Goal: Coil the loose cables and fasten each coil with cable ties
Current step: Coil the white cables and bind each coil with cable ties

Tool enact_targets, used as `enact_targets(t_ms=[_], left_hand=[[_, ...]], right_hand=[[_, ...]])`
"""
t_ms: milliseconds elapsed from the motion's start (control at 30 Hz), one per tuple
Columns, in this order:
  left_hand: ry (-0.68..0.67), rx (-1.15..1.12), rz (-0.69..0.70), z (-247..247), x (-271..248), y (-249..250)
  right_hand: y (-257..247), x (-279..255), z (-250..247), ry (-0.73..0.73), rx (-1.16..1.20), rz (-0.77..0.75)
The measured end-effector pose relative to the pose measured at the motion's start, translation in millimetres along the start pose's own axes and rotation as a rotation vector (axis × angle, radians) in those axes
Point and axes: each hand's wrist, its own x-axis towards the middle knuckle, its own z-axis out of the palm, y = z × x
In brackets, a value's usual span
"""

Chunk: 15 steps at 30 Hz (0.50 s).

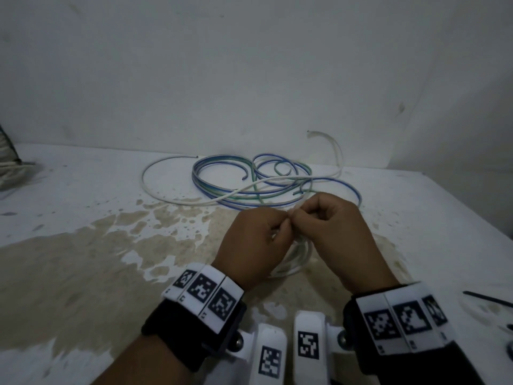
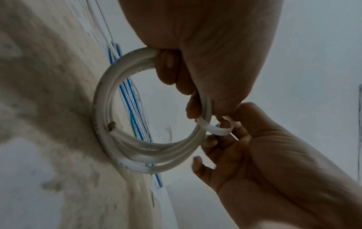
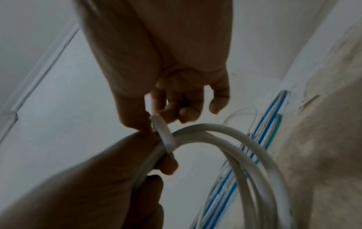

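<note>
White coil gripped by left hand | right hand fingers pinch cable tie

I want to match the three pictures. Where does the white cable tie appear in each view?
Head: not visible, hidden where the two hands meet.
Left wrist: white cable tie right of centre, looped around the white coil.
Right wrist: centre, over the coil's top.
Shared landmark: the blue cables on the table.

White coil; white cable tie. Loose cables: blue, green, white. Table: white, tan-brown stained patches. Wristbands: white, black square-code markings, black straps. Wall: white.
</note>
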Motion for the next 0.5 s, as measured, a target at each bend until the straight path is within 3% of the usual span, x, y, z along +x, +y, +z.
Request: enact_targets(t_ms=[133,300,500], left_hand=[[-0.026,-0.014,-0.030,1.8,0.0,-1.4],[0.008,-0.261,-0.274,-1.5,2.0,3.9],[-0.021,-0.383,-0.298,-2.0,1.0,7.3]], right_hand=[[1.2,-0.4,-0.4,0.027,-0.044,-0.010],[-0.8,-0.2,1.7,0.178,0.015,-0.090],[-1.5,0.1,2.2,0.200,0.005,-0.127]])
